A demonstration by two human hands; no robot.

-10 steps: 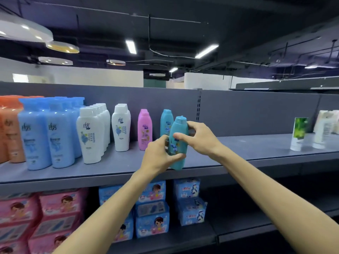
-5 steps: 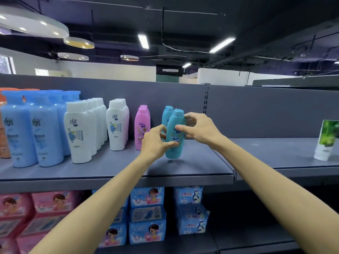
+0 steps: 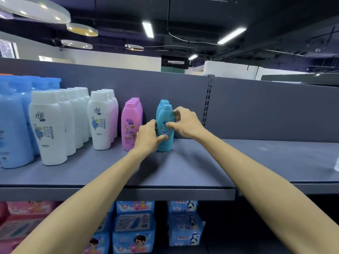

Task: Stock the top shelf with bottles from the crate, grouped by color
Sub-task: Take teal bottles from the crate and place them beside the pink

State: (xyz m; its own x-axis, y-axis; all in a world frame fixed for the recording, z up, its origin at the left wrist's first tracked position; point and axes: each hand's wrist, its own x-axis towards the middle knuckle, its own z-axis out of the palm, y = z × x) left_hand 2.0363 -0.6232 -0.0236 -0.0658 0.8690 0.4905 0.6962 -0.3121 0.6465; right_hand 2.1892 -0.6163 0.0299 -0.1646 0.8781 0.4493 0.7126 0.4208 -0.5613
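So the teal bottle [image 3: 165, 133] is standing upright on the top shelf [image 3: 183, 173], base down on the grey board, right in front of the other teal ones [image 3: 162, 105] lined up behind it toward the back panel. I've got both hands on it. My left hand [image 3: 146, 137] is low on its left side, fingers curled round it with the thumb pressed across the front near the bottom of the label. My right hand [image 3: 185, 123] is higher up on the right side, thumb pinching the front around the label and the other fingers wrapped round the shoulder just below the cap. So both sets of fingers are clamped on that bottle.

Just to the left is the pink row [image 3: 130, 125], close beside my left hand. I can't tell if my knuckles actually touch the front pink one. Further left are two rows of white bottles [image 3: 102, 121], the taller white ones [image 3: 48, 132] nearer the shelf edge, then the big light blue bottles [image 3: 12, 129] running off the left side of the view.

To the right of the teal row the shelf carries on past the slotted upright [image 3: 208, 101] in the back panel, and there's a sliver of something white [image 3: 337, 165] at the far right edge, too cut off to say what it is.

Below the shelf there are blue packs [image 3: 134, 231] stacked on the lower level, and pink packs [image 3: 23, 220] further left. Overhead it's a dark ceiling with strip lights [image 3: 148, 29] and round lamps [image 3: 36, 8].
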